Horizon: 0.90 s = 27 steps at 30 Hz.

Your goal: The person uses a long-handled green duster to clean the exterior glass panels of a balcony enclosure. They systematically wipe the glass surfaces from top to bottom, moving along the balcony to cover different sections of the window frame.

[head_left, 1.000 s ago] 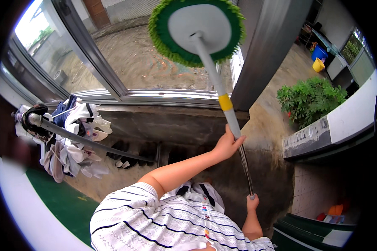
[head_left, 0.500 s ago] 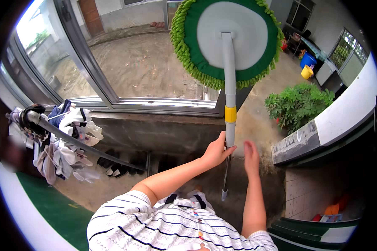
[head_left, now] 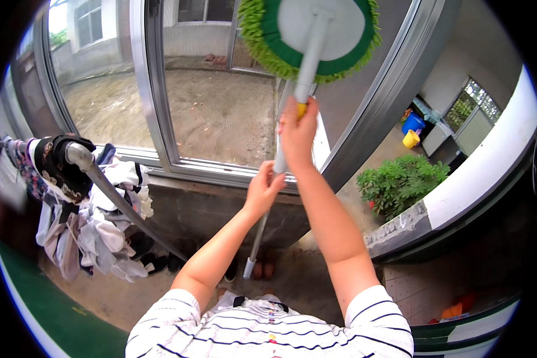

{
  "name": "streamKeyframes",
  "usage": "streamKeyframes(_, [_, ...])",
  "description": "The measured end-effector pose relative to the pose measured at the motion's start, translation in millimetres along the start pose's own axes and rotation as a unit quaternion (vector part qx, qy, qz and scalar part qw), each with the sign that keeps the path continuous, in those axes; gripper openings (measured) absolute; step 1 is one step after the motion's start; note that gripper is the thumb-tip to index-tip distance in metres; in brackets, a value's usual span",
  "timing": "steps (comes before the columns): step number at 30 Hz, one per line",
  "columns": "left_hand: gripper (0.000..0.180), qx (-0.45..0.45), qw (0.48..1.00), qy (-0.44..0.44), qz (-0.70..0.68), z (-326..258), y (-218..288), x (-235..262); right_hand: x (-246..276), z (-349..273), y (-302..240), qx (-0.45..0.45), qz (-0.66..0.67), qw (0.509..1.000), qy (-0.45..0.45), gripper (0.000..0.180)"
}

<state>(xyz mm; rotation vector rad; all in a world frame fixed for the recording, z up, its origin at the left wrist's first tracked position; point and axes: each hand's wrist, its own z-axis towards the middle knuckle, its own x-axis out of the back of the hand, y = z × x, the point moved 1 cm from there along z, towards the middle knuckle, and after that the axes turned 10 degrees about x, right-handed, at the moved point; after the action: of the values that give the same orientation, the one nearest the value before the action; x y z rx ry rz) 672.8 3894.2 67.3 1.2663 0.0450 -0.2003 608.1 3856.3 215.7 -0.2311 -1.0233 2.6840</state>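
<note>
Both hands wrap the mop pole (head_left: 280, 155): right hand (head_left: 297, 132) high, left hand (head_left: 262, 191) lower toward seven o'clock. That spacing gives leverage, pressing the round green mop head (head_left: 316, 33) at twelve o'clock flat against the window pane (head_left: 221, 107).

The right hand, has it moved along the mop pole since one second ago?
Yes. The right hand went up the pole, from near its lower end to the yellow band under the green mop head.

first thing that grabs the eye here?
The round green fringed mop head at top centre, pressed up by the window glass. Both hands grip its grey pole: right hand high, left hand lower. Far left, clothes hang bunched on a metal rail.
</note>
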Motion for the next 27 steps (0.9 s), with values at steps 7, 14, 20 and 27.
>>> streamKeyframes(7, [0.064,0.14,0.974,-0.079,-0.162,19,-80,35,-68,5,16,0.1,-0.137,0.985,-0.022,0.037])
streamKeyframes(14, [0.068,0.128,0.979,-0.081,-0.134,62,-94,-1,-56,33,46,0.13,-0.188,0.973,-0.005,0.037])
streamKeyframes(20, [0.066,0.14,0.981,-0.137,-0.002,66,-105,-56,45,53,87,0.074,-0.139,0.984,0.083,0.029])
streamKeyframes(27, [0.064,0.121,0.985,-0.091,0.083,50,-113,-48,62,24,77,0.028,-0.062,0.991,0.111,0.027])
